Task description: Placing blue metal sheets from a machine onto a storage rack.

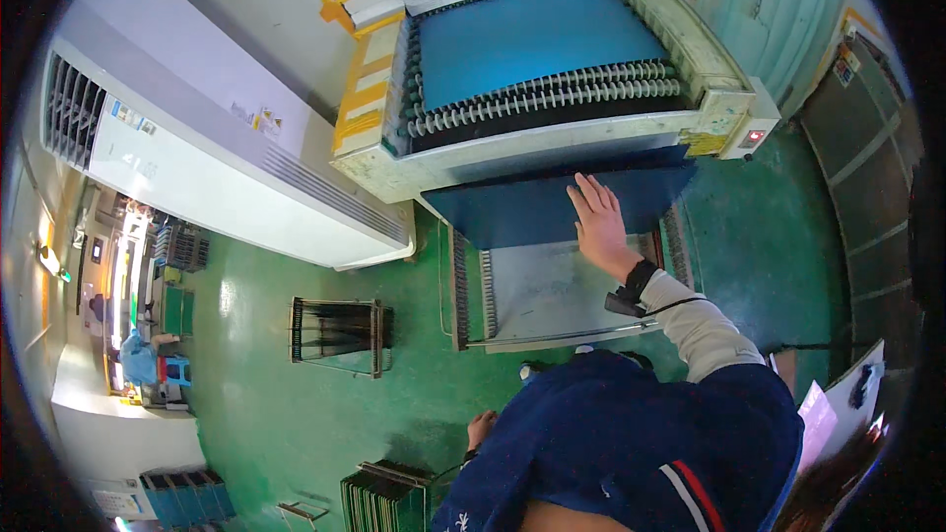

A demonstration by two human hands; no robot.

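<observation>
My right hand (597, 222) lies with its fingers stretched out over the upper part of a dark blue panel (512, 205). The panel stands on edge, tilted, in a wheeled rack with slotted sides (461, 286), right in front of a roller conveyor machine (552, 138). Down by my left side hangs my left hand (481, 429), away from the panel; its fingers are too small and partly hidden to read. On the machine's rollers, a bright blue panel (537, 39) lies flat.
A tall white air conditioner (236, 158) flanks the machine on the left. Slotted racks stand on the green floor, one with dark panels (337, 335), another with green-edged boards (384, 498). Dark panelling (867, 167) lines the right. A seated person (140, 360) works far left.
</observation>
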